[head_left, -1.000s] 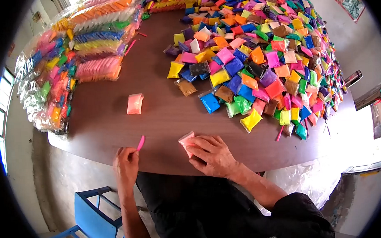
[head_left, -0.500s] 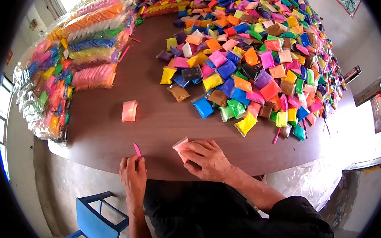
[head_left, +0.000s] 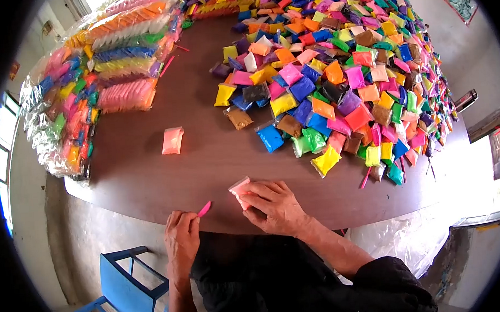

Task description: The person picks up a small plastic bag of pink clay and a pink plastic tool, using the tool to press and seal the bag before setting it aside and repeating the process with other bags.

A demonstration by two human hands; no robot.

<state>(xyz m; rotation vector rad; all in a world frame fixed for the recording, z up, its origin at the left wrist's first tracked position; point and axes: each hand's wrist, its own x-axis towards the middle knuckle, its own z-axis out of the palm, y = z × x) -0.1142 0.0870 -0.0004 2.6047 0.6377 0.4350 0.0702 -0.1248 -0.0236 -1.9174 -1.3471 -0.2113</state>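
Note:
My left hand is closed around a small pink plastic clay knife, whose blade sticks out to the upper right near the table's front edge. My right hand grips a light pink clay packet by the same edge, its fingers curled over the right side and hiding part of it. The knife tip and this packet are apart. A second light pink packet lies farther back on the brown table, touched by neither hand.
A big heap of coloured packets covers the table's right and back. Clear bags of packets in rows are stacked at the left. A blue chair stands on the floor at lower left, and clear plastic sheeting hangs at lower right.
The knife in my left hand has swung from pointing upward to pointing right, and that hand has shifted slightly right and down. My right hand keeps its grip on the packet.

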